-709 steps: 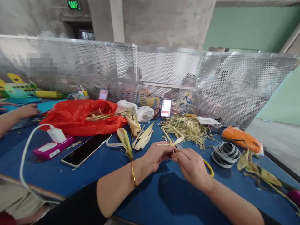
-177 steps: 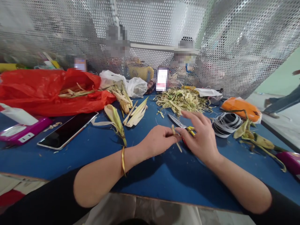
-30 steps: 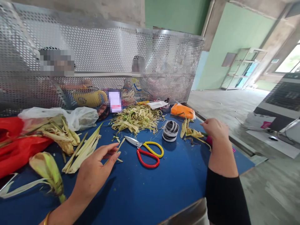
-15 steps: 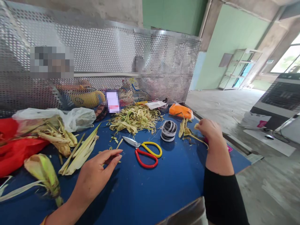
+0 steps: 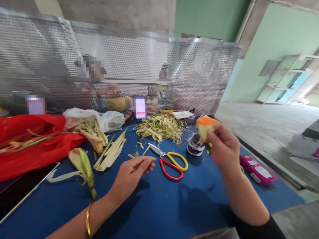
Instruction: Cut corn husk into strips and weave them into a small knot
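My right hand [image 5: 223,146] is raised above the right side of the blue table, its thumb and fingers pinching a small pale-yellow piece of corn husk [image 5: 203,132]. Behind that piece stands a spool of black and white string [image 5: 195,145], partly covered by the hand. My left hand [image 5: 136,172], with a gold bangle at the wrist, hovers low over the table. Its fingers are loosely curled with the thumb against them, and I see nothing in them. Scissors [image 5: 171,162] with one red and one yellow handle lie just to its right, blades slightly apart.
A heap of shredded husk [image 5: 163,127] lies at the back. Left are long husk strips [image 5: 113,154], a green husk [image 5: 83,166], a red bag [image 5: 37,142] and a clear plastic bag [image 5: 109,121]. A purple pack [image 5: 258,169] sits at right. People are behind the perforated screen [image 5: 134,49].
My right hand has lifted from the table's right edge and come inward with the husk piece. The left hand has shifted slightly, its thumb now nearer the fingers. The view has turned left.
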Demonstrator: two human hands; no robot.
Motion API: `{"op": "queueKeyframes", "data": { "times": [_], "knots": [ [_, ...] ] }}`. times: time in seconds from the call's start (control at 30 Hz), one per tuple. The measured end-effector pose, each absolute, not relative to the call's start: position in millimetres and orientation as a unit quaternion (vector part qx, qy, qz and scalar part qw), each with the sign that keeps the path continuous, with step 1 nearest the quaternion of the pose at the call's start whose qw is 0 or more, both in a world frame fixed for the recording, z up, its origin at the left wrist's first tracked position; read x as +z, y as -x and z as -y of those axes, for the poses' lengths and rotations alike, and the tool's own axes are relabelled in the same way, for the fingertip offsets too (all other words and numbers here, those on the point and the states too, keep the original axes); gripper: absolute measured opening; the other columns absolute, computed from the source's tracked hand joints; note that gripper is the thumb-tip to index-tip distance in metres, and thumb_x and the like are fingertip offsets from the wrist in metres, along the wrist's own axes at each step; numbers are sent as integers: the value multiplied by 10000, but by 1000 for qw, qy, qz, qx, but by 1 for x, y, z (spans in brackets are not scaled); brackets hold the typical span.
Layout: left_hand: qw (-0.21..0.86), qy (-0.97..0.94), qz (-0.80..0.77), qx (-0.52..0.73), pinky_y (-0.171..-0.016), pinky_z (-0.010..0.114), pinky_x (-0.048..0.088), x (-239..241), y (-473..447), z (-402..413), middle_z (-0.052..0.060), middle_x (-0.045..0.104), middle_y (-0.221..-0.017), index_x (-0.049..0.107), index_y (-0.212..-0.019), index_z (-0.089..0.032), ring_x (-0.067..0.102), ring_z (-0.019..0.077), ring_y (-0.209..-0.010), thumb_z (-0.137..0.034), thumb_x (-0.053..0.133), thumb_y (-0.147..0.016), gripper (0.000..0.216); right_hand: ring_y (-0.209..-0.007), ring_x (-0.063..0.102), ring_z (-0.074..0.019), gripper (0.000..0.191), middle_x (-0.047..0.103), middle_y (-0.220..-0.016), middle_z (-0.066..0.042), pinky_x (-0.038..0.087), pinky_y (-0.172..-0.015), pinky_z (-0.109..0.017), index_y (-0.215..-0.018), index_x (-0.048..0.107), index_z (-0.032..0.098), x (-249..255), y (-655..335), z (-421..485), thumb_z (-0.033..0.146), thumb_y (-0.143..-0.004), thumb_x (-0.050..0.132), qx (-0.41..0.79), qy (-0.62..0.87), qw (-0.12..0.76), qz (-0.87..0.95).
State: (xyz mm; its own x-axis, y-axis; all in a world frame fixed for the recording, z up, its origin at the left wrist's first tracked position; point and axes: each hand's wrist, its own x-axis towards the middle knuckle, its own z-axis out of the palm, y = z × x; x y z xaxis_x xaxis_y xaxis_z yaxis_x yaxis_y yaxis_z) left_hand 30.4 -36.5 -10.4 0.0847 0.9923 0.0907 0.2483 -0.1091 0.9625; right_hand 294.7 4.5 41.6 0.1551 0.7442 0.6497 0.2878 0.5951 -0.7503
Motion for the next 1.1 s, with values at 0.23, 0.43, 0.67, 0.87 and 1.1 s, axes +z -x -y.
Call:
{"op": "queueKeyframes", "data": {
  "times": [0.23,0.43,0.67,0.87,1.1],
  "knots": [
    [581,-499,-415,492,-891,330,476,-9,-34,35,92,662,-1171,653,-1132,-192,588,232,-1101,-516,570,-855,434,-491,476,-68,259,587,-618,21,356,-469,-187,-770,591,161,17,-229,7,392,-797,706,640,312,372,595],
    [596,-533,-412,437,-775,247,417,-8,-34,38,19,670,-804,688,-831,-151,561,137,-783,-456,620,-830,313,-476,459,-62,274,616,-657,-3,322,-435,-184,-862,660,155,6,-227,3,420,-804,696,661,329,316,596],
    [642,-510,-434,373,-600,222,367,-6,-35,41,-4,608,-630,624,-655,-150,498,105,-597,-434,689,-717,298,-460,426,-71,312,542,-591,34,324,-401,-187,-808,627,160,8,-229,2,459,-763,700,640,345,213,652],
    [447,-585,-557,383,-497,223,328,-10,-37,41,-45,521,-503,597,-649,-173,447,98,-466,-323,637,-735,178,-507,437,-73,172,560,-577,40,319,-465,-197,-704,641,155,11,-225,3,282,-679,755,503,440,300,681],
    [474,-513,-556,451,-526,217,353,-11,-38,36,-47,541,-495,600,-676,-169,482,100,-486,-399,638,-744,243,-535,519,-62,342,644,-681,7,434,-531,-180,-818,680,150,-3,-206,7,320,-576,851,698,403,449,386]
  ]
}}
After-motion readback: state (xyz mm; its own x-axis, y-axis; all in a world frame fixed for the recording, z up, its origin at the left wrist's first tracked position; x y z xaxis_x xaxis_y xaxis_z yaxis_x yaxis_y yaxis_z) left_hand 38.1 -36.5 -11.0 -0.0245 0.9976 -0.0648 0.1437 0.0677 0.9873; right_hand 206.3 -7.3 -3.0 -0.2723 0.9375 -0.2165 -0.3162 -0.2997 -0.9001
